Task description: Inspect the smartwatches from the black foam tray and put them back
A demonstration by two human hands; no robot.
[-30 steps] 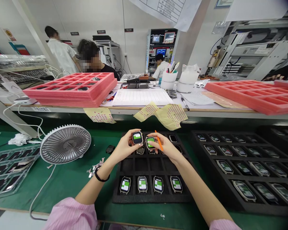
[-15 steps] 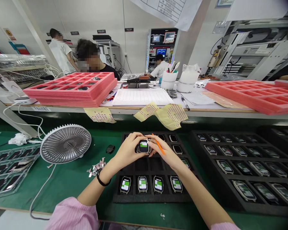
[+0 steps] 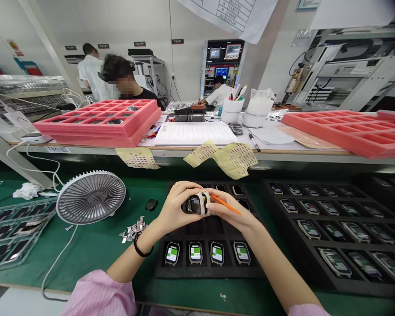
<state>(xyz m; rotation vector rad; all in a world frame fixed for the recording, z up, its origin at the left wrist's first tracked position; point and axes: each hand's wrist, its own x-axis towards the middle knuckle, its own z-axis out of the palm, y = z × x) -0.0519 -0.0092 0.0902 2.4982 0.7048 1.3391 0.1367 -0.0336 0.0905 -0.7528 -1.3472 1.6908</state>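
A smartwatch case without a strap (image 3: 197, 204) is gripped at its edges between the thumb and fingers of my left hand (image 3: 176, 206). It is turned so that its pale side faces right and its screen looks dark. My right hand (image 3: 232, 213) is closed round a thin orange stick (image 3: 226, 204), and its fingertips touch the watch's right side. Both hands are above a black foam tray (image 3: 210, 273). Along its near row lie several watches with lit green-and-white screens, among them one watch (image 3: 195, 253) below my hands.
A round white fan (image 3: 91, 197) and small silver pieces (image 3: 133, 230) are to the left, with a clear tray (image 3: 16, 237) of dark parts beyond. Another black tray (image 3: 303, 245) of watches is at right. Red foam trays (image 3: 118, 131) sit on the shelf; people work behind.
The watch has turned from screen facing me to showing its side. My right hand has shifted slightly, and the orange stick lies flatter, pointing more to the right.
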